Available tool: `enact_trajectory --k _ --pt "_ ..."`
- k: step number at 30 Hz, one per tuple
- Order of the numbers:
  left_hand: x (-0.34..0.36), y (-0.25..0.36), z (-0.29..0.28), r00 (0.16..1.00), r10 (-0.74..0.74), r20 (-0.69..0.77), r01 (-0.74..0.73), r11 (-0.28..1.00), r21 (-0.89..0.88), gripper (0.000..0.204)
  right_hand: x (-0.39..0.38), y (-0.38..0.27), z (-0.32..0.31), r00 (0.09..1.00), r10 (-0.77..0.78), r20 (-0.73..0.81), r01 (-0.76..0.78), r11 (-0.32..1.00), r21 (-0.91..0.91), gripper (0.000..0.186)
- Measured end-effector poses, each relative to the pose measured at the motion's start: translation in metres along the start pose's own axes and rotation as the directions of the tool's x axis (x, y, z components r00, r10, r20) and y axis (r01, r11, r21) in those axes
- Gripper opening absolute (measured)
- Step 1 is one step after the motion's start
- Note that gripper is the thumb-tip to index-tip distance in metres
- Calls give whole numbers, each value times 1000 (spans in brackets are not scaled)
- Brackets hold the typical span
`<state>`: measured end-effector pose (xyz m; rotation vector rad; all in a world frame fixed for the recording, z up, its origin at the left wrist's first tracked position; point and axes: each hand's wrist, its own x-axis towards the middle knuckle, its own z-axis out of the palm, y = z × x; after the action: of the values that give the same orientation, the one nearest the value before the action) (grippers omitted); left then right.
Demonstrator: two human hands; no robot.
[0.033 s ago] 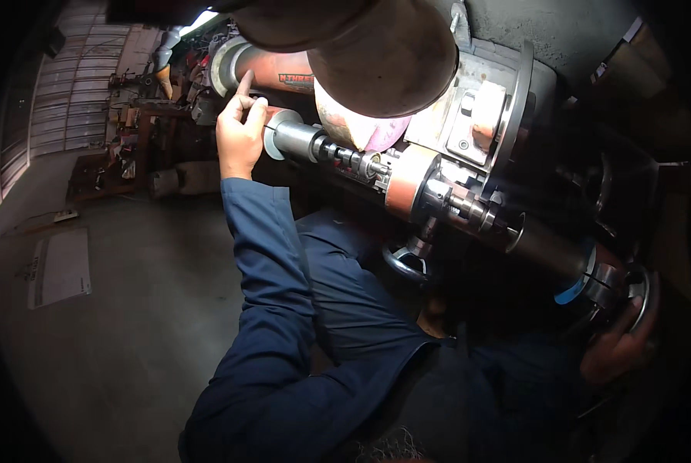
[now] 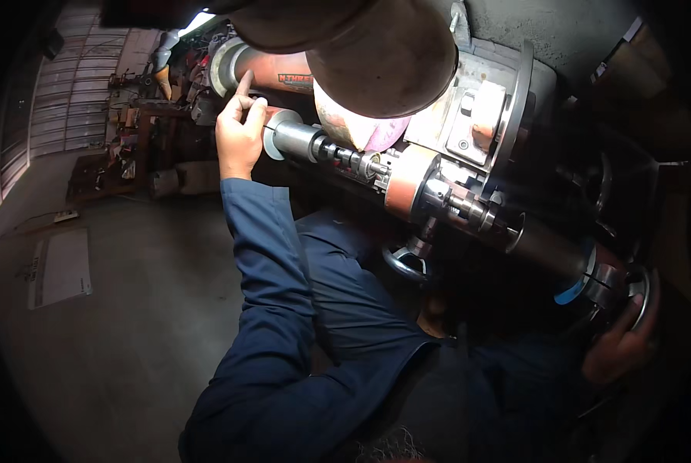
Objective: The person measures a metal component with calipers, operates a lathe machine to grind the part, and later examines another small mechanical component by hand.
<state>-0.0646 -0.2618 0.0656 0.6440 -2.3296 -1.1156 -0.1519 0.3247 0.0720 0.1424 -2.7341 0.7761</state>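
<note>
My left hand [image 2: 239,135] is at the left end of a long grinding machine. Its index finger stretches out against an orange-red cylinder [image 2: 272,71], the thumb stands apart, and some fingers are hidden. Just right of it is a metal flange [image 2: 276,137]. From there a shiny lobed camshaft [image 2: 353,160] runs rightward through an orange ring-shaped support [image 2: 411,181]. A pinkish grinding wheel [image 2: 390,133] stands close behind it. In shadow at the far right, my right hand [image 2: 619,343] has its fingers round the rim of a metal handwheel [image 2: 645,297].
A large dark cylinder [image 2: 384,58] overhangs the machine. A second handwheel [image 2: 405,265] sticks out at the front, near my legs. A round guard plate [image 2: 519,116] rises behind. A cluttered bench [image 2: 160,112] stands at the far left, and a pale board [image 2: 60,266] lies on the floor.
My right hand has shifted very slightly at the handwheel. Otherwise nothing has visibly moved.
</note>
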Motion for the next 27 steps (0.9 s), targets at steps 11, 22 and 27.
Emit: enact_trajectory --k 11,22,27 --pt "1 3 1 1000 -13 21 13 1000 4 18 42 -9 -12 881 178 438 -190 982 -18 42" --pt "6 -3 3 996 86 33 -84 995 -61 19 58 2 -5 891 188 413 -105 971 -215 51" --pt "8 0 9 999 51 19 -49 996 -75 17 65 34 0 853 193 485 -56 958 -282 63"
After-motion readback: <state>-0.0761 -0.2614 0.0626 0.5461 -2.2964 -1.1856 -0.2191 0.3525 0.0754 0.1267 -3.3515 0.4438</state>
